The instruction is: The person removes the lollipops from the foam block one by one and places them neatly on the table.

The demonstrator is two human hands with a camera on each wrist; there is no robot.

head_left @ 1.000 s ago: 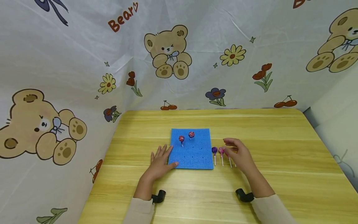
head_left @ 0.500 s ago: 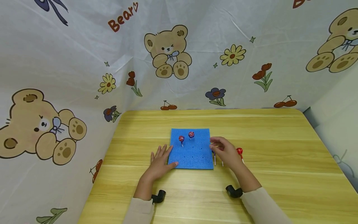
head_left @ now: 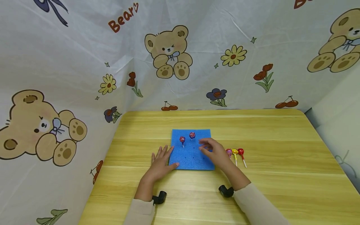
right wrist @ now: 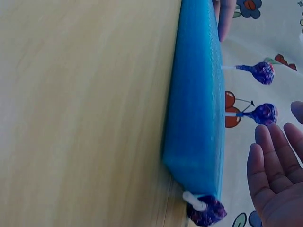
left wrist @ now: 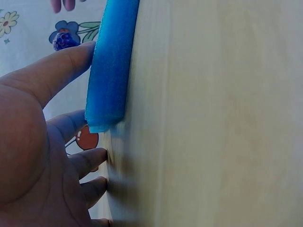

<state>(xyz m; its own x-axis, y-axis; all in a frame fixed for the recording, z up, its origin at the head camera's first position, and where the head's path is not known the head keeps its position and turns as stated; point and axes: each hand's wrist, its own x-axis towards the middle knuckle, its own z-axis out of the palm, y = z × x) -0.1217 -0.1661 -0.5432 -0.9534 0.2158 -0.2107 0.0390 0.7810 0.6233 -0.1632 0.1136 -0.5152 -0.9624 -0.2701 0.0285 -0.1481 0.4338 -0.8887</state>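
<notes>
A blue foam board (head_left: 185,161) with small holes lies on the table. Two lollipops in red and purple wrappers, one at the left (head_left: 182,139) and one farther back (head_left: 192,135), stand in it on their sticks. My left hand (head_left: 159,165) rests at the board's left edge, thumb on top and fingers spread beside it. Over the board's right part hovers my right hand (head_left: 215,151), fingers loosely bent and nothing seen between them. In the right wrist view a purple lollipop (right wrist: 206,211) lies by the board's corner; the hand hides it in the head view.
Right of my right hand lie a pink lollipop (head_left: 229,152), a yellow lollipop (head_left: 235,152) and a red lollipop (head_left: 241,152) in a row. The wooden table (head_left: 281,140) meets a white bear-print cloth (head_left: 202,84) at the back and left.
My right hand has moved left from the row of loose lollipops to over the board, uncovering the yellow and red ones. The left hand has stayed in place.
</notes>
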